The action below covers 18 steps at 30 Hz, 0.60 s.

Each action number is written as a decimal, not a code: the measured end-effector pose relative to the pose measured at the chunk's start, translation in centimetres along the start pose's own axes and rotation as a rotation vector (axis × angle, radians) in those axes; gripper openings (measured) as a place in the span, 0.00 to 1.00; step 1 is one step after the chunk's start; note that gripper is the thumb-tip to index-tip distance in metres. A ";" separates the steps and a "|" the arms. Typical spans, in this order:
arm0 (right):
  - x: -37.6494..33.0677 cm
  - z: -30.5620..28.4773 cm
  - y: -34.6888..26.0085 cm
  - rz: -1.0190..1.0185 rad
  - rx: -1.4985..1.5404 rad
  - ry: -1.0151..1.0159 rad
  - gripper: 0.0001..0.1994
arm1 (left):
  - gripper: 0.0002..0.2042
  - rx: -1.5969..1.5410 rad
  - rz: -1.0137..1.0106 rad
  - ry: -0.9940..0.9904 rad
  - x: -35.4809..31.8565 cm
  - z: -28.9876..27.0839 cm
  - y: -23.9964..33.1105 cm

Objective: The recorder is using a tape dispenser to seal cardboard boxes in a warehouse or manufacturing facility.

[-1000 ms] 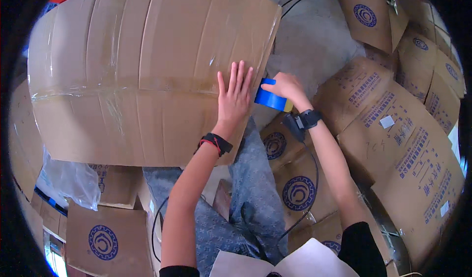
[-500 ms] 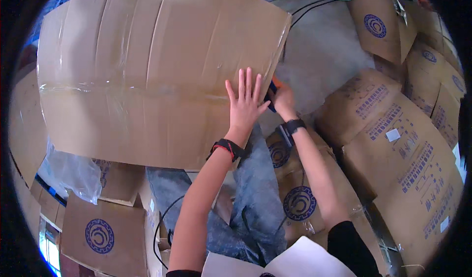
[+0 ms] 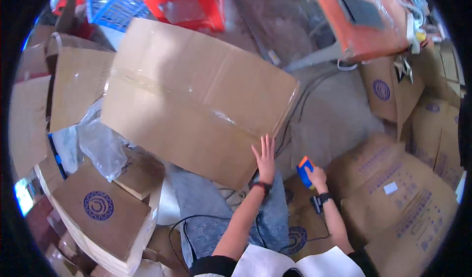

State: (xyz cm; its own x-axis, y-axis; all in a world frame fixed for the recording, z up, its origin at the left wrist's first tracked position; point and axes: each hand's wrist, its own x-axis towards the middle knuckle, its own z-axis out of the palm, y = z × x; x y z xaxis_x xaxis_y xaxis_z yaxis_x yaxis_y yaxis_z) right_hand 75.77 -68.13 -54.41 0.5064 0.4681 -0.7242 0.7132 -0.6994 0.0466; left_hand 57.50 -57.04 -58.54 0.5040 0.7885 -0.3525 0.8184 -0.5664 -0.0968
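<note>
The grey floor (image 3: 334,115) is carrying everything here. Flattened brown cartons (image 3: 408,203) are lying on it at right, bundled cartons (image 3: 98,213) are sitting at left, and black cables (image 3: 305,95) are trailing across the middle.

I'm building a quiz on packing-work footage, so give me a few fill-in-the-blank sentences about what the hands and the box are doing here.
1. The left hand lies flat, fingers spread, on the large ____ box.
2. The right hand grips a blue and ____ tape dispenser.
3. A strip of clear ____ runs along the box's seam.
4. A black watch sits on the ____ wrist.

Missing words: cardboard; orange; tape; right
</note>
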 end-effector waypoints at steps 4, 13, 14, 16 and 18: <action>-2.5 -2.5 -1.1 -0.012 0.050 0.051 0.21 | 0.13 -0.480 0.124 -0.283 -6.7 -2.4 -2.7; -14.7 -10.6 -12.3 -0.291 0.625 0.296 0.23 | 0.09 -0.650 0.200 -0.162 -6.2 -14.5 -19.6; -17.1 -12.1 -13.8 -0.268 0.687 0.262 0.22 | 0.10 -0.795 0.147 -0.141 -6.5 -16.3 -22.2; -22.8 -15.2 -17.4 -0.405 0.822 0.256 0.20 | 0.12 -1.004 0.142 0.055 -8.7 -20.0 -27.8; -29.5 -18.6 -20.5 -0.630 1.068 0.198 0.17 | 0.14 -1.093 0.147 0.315 -11.8 -24.6 -33.6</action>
State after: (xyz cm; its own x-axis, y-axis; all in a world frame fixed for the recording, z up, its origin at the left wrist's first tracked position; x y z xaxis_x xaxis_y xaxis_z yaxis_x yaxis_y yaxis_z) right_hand 55.23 -57.62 -21.20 0.3505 0.8878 -0.2982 0.1564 -0.3695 -0.9160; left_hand 30.81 -41.39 -28.27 0.5354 0.8441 -0.0295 0.4701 -0.2688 0.8407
